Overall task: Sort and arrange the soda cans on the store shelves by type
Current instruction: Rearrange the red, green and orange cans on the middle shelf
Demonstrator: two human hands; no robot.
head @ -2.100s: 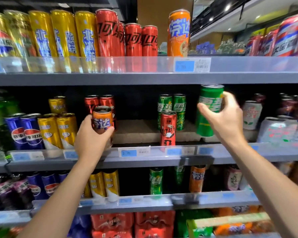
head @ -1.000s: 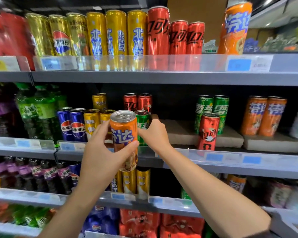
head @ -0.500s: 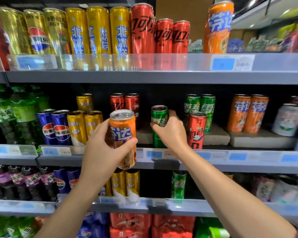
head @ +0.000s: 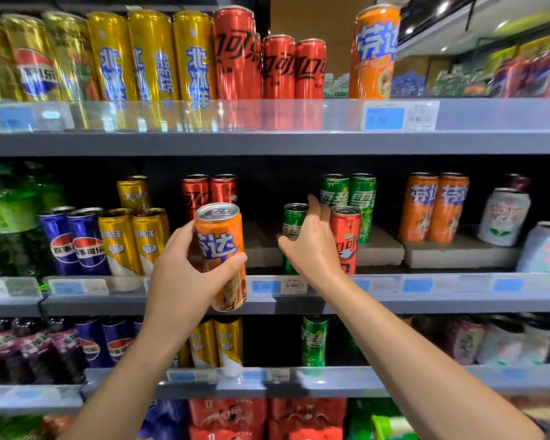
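Observation:
My left hand [head: 181, 281] grips an orange soda can [head: 219, 246], upright, in front of the middle shelf [head: 426, 301]. A green soda can [head: 294, 220] stands at that shelf's front edge. My right hand [head: 315, 249] is beside it with fingers straightened and spread, the thumb still at the can's front. A red cola can [head: 346, 239] stands just right of that hand, partly hidden by it. Two green cans [head: 348, 198] stand behind on a raised block, and two orange cans [head: 434, 208] further right.
The middle shelf also holds blue cans [head: 73, 241], yellow cans [head: 134, 239] and two red cans [head: 208, 193] at left, white cans [head: 504, 215] at right. The top shelf [head: 267, 142] carries tall yellow and red cans and one orange can [head: 373, 52]. More cans fill the lower shelf.
My right hand carried the green can from the right to the middle shelf's front, set it down left of the red can, and its fingers have loosened. My left hand keeps holding the orange can.

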